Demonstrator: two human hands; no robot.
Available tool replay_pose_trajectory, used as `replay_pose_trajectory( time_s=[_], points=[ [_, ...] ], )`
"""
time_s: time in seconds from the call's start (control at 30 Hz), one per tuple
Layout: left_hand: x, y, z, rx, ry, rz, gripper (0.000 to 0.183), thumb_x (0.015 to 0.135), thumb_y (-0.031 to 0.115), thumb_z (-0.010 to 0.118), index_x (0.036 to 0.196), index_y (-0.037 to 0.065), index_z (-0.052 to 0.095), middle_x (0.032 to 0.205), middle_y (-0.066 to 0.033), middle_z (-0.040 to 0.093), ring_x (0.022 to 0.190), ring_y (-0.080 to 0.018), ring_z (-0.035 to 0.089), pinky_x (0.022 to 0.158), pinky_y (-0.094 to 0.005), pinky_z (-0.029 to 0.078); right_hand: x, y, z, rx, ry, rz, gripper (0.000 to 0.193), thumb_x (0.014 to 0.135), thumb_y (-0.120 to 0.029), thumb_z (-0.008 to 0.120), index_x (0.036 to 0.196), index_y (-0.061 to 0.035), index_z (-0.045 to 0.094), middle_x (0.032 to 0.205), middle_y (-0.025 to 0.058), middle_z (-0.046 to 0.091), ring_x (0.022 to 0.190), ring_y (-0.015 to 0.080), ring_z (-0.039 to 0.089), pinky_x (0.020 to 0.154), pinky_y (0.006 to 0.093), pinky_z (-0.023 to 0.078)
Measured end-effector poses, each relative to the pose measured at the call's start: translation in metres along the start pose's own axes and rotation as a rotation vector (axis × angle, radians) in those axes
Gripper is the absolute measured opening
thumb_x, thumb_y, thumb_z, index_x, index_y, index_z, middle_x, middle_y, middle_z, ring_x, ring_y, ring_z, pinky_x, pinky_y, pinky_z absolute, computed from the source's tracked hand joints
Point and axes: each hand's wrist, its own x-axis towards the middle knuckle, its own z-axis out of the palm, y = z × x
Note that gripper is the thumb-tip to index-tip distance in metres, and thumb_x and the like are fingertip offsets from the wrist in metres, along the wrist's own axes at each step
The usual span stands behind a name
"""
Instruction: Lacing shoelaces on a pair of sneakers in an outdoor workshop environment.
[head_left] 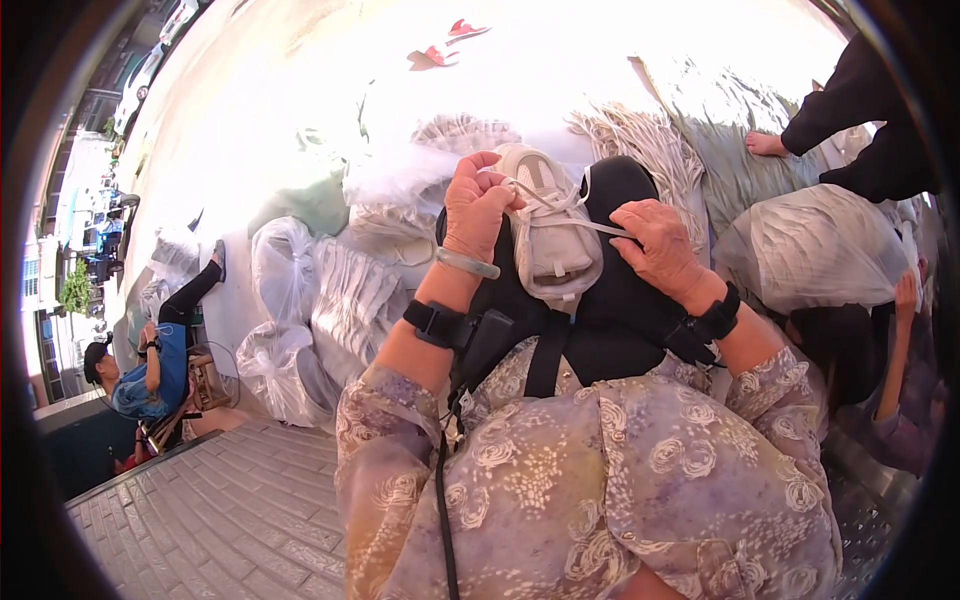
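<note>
A pale beige lace-up shoe (556,245) rests on my lap, between my black-clad thighs, its heel toward me. My left hand (478,208) is beside its upper left side, fingers pinched on a white shoelace (603,229) near the tongue. From the crossed laces over the shoe's opening, the other lace end runs taut to the right. My right hand (655,245) grips that end between thumb and fingers, a little away from the shoe. The tips of the left fingers are partly hidden.
Beyond my knees lie a bundle of loose white laces (640,140) and pale stacked material. Clear plastic bags (290,270) stand to the left, a large wrapped bundle (815,245) to the right. One person (155,385) sits at far left; others are close on the right.
</note>
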Motion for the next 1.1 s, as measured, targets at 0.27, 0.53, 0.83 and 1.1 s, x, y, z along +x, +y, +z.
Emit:
replay_pose_trajectory(
  time_s=[0.27, 0.53, 0.83, 1.1],
  points=[
    [-0.027, 0.004, -0.031, 0.148, -0.195, -0.026, 0.034, 0.070, -0.002, 0.052, 0.103, -0.001, 0.055, 0.077, 0.0004, 0.055, 0.072, -0.0058, 0.051, 0.069, -0.0175, 0.040, 0.011, -0.006, 0.028, -0.009, -0.082, 0.041, 0.023, 0.073, -0.013, 0.061, 0.095, -0.0073, 0.058, 0.086, 0.0079, 0.060, 0.083, 0.0245, 0.056, 0.084, 0.0390, 0.038],
    [-0.014, -0.019, -0.042, 0.096, -0.070, -0.024, 0.034, 0.068, -0.002, 0.052, 0.102, 0.000, 0.055, 0.077, 0.0013, 0.054, 0.070, -0.0052, 0.049, 0.068, -0.0169, 0.039, 0.016, 0.006, 0.018, 0.229, -0.050, 0.148, 0.008, 0.078, -0.011, 0.055, 0.073, -0.0041, 0.057, 0.068, 0.0107, 0.053, 0.067, 0.0275, 0.056, 0.060, 0.0347, 0.043],
    [-0.005, -0.058, -0.023, 0.527, -0.144, 0.060, 0.039, 0.064, -0.003, 0.052, 0.104, 0.001, 0.053, 0.084, -0.0027, 0.056, 0.077, -0.0109, 0.054, 0.075, -0.0224, 0.044, -0.070, 0.070, -0.081, 0.255, -0.127, 0.533, 0.006, 0.078, -0.004, 0.055, 0.078, 0.0019, 0.056, 0.066, 0.0066, 0.053, 0.060, 0.0121, 0.047, 0.056, 0.0255, 0.038],
    [-0.012, -0.058, -0.012, 0.631, -0.043, 0.139, 0.028, 0.065, 0.006, 0.054, 0.092, 0.004, 0.057, 0.082, -0.0064, 0.060, 0.075, -0.0195, 0.057, 0.071, -0.0299, 0.045, -0.046, 0.038, -0.054, 0.413, -0.354, 0.551, 0.019, 0.076, -0.018, 0.063, 0.076, -0.0010, 0.056, 0.068, 0.0069, 0.053, 0.061, 0.0157, 0.049, 0.058, 0.0273, 0.039]
  ],
)
